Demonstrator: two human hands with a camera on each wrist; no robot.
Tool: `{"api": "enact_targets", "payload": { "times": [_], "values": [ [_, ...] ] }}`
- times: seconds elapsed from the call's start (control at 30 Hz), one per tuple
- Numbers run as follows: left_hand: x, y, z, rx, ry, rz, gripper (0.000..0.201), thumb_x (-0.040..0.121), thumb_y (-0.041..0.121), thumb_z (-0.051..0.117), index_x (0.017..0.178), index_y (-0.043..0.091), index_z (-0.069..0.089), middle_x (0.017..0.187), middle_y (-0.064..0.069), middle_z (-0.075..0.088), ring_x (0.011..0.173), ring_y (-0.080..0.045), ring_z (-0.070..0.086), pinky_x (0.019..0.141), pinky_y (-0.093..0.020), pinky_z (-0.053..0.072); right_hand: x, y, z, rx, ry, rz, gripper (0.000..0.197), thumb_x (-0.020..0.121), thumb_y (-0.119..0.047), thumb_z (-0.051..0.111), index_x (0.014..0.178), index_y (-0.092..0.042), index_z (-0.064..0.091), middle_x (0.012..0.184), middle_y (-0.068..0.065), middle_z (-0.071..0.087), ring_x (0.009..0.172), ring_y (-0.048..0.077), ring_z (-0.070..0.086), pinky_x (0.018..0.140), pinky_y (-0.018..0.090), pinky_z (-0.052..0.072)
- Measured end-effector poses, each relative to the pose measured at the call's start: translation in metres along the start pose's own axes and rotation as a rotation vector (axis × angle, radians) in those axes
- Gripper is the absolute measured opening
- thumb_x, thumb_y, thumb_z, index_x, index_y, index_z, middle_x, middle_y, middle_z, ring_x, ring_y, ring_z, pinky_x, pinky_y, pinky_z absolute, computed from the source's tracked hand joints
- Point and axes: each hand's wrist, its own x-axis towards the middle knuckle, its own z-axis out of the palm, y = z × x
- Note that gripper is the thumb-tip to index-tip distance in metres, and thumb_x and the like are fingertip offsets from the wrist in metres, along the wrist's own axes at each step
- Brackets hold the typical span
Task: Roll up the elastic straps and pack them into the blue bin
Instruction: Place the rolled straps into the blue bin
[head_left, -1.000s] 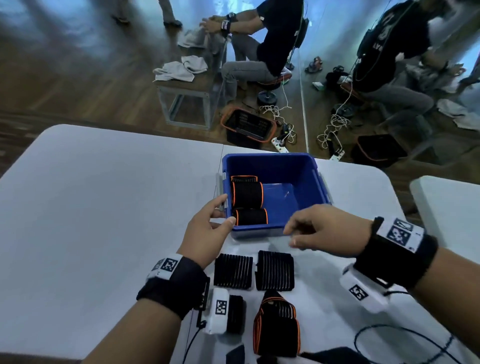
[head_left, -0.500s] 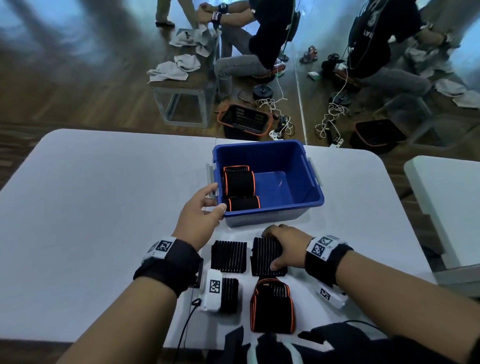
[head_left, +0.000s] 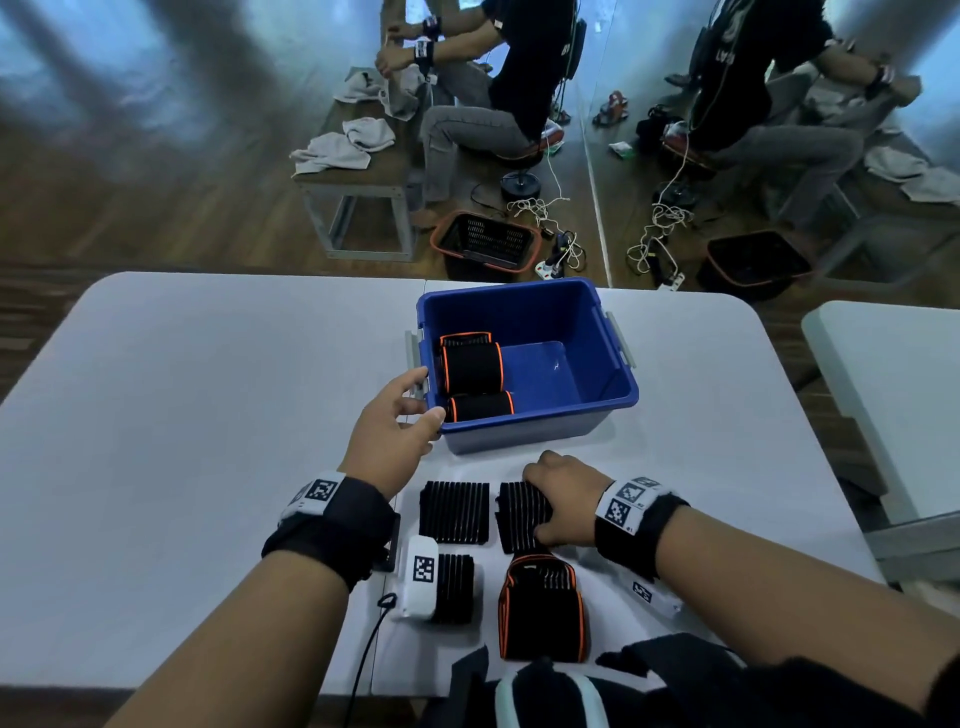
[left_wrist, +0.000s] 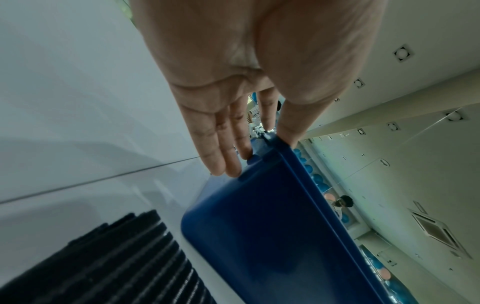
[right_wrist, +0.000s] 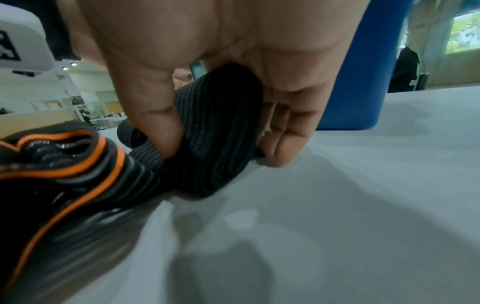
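Observation:
The blue bin (head_left: 519, 434) stands mid-table with rolled black, orange-edged straps (head_left: 470, 366) along its left inner side. My left hand (head_left: 415, 402) touches the bin's near-left corner. In the left wrist view the left hand (left_wrist: 254, 150) has straight fingers flat on the bin's outer wall (left_wrist: 272, 226) and its thumb on the rim. My right hand (head_left: 545, 499) grips a black ribbed strap (head_left: 517, 514) lying in front of the bin. Thumb and fingers of that hand (right_wrist: 226, 152) pinch this strap (right_wrist: 218, 115), lifting its edge off the table.
A second ribbed strap (head_left: 454, 512) lies left of the held one, a third (head_left: 456, 587) beneath my left wrist camera. An orange-trimmed folded strap (head_left: 540, 605) sits near the front edge. Beyond the white table (head_left: 208, 415) a seated person, a bench and floor baskets are visible.
My right hand dropped from the bin's front rim to the ribbed strap and took hold of it. The left hand stayed at the bin's corner.

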Motion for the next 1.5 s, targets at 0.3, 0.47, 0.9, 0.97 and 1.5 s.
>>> {"api": "enact_targets", "payload": {
  "times": [0.3,0.47,0.9,0.97,1.5],
  "values": [
    [-0.001,0.002,0.001,0.000,0.000,-0.007,0.052,0.098,0.017,0.062,0.146,0.028,0.047,0.109,-0.006,0.066,0.091,-0.025,0.072,0.086,-0.045,0.061,-0.004,-0.008,-0.004,-0.020,0.013,-0.012,0.038,0.074,-0.030,0.071,0.098,-0.017,0.046,0.092,0.007,0.060,0.083,0.028,0.059,0.068,0.038,0.053],
    [-0.001,0.001,-0.001,0.009,0.000,-0.002,0.052,0.097,0.016,0.063,0.145,0.029,0.048,0.107,-0.007,0.067,0.090,-0.025,0.072,0.084,-0.045,0.061,-0.014,0.001,-0.010,0.161,0.088,0.015,0.031,0.072,-0.028,0.071,0.089,-0.021,0.046,0.082,-0.002,0.058,0.076,0.022,0.058,0.062,0.032,0.048],
    [-0.001,0.002,0.002,0.021,0.015,-0.001,0.050,0.097,0.016,0.062,0.144,0.029,0.049,0.102,-0.002,0.068,0.088,-0.021,0.072,0.083,-0.043,0.062,-0.082,0.022,-0.139,0.227,0.361,-0.022,0.025,0.071,-0.023,0.081,0.088,-0.017,0.064,0.086,-0.001,0.062,0.077,0.014,0.060,0.064,0.018,0.043],
    [-0.001,0.003,0.002,0.021,0.016,-0.002,0.050,0.097,0.015,0.062,0.144,0.028,0.049,0.101,-0.003,0.068,0.087,-0.022,0.072,0.082,-0.043,0.062,-0.085,0.020,-0.163,0.250,0.409,-0.013,0.022,0.073,-0.018,0.081,0.088,-0.014,0.066,0.080,0.001,0.065,0.066,0.004,0.060,0.055,0.009,0.039],
    [-0.001,0.002,0.002,0.000,0.013,-0.019,0.051,0.097,0.015,0.063,0.144,0.030,0.049,0.105,-0.004,0.066,0.090,-0.023,0.072,0.084,-0.044,0.062,0.039,0.009,-0.205,-0.133,0.271,0.186,0.031,0.067,-0.029,0.078,0.089,-0.017,0.061,0.087,0.004,0.066,0.084,0.028,0.065,0.071,0.034,0.056]
  ]
}}
